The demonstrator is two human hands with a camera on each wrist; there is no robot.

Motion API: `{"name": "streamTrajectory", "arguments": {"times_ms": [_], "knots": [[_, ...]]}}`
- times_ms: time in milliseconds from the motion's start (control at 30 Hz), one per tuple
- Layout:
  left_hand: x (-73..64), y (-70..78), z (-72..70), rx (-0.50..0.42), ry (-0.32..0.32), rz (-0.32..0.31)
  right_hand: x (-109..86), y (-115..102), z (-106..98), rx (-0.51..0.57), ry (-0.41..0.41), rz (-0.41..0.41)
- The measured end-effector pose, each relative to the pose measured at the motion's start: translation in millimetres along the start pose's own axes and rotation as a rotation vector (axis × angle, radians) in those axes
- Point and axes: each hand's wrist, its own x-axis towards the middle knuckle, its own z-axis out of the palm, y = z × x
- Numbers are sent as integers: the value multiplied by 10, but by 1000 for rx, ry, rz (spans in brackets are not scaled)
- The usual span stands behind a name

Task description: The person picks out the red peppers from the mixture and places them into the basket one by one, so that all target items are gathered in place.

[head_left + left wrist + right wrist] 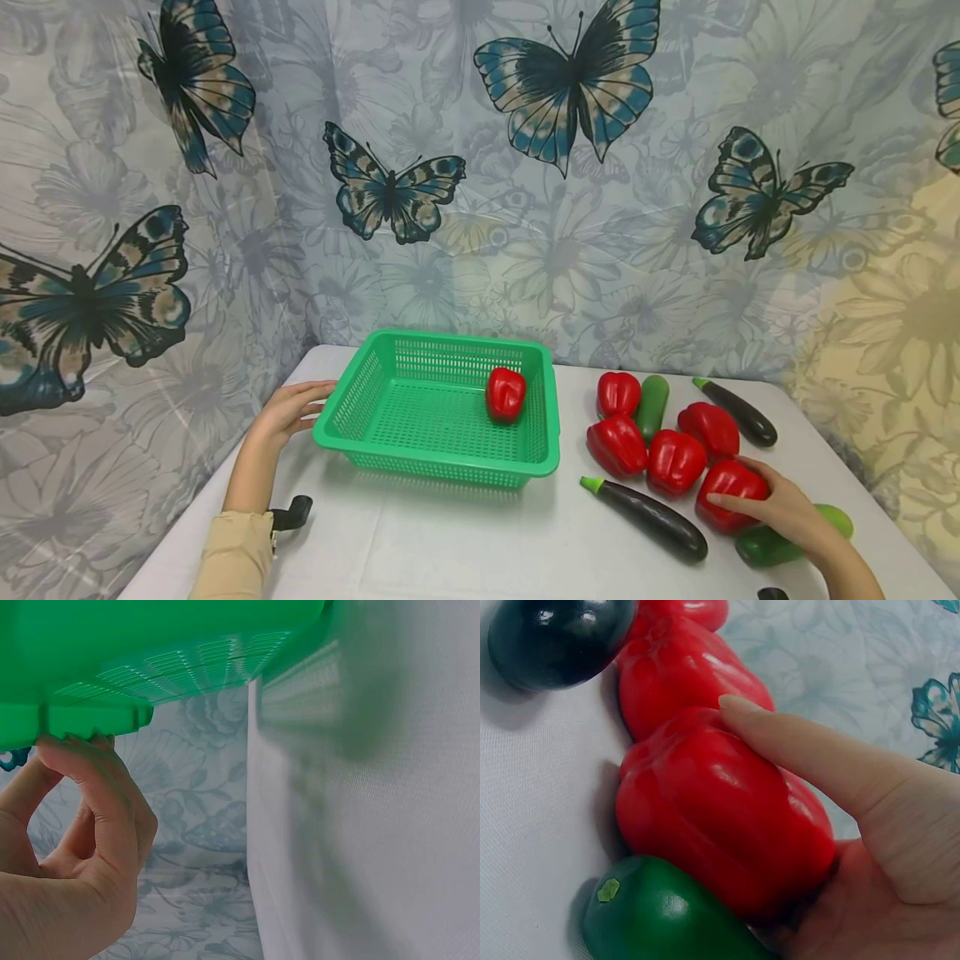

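My right hand (783, 502) grips a glossy red bell pepper (726, 487) at the table's right, thumb across its upper side and fingers round the far side, partly hidden. Right beside that pepper lies a green zucchini (667, 911), which the hand partly overlaps in the head view. My left hand (287, 410) is at the left side of a green plastic basket (435, 462), its relaxed, bent fingertips touching the rim, as the left wrist view shows. Inside the basket, toward its right end, sits one red bell pepper (506, 395).
Several more red bell peppers (677, 462) cluster right of the basket. A dark eggplant (652, 518) lies in front of them, another eggplant (742, 414) behind. A second zucchini (652, 407) stands among the peppers. Butterfly-patterned cloth (555, 275) hangs behind the white table (450, 542).
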Motion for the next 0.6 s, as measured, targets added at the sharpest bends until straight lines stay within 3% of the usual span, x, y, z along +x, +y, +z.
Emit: {"name": "streamTrajectory", "arguments": {"times_ms": [600], "knots": [[11, -12, -9, -5, -4, 6, 6, -7, -8, -14, 24, 48]]}}
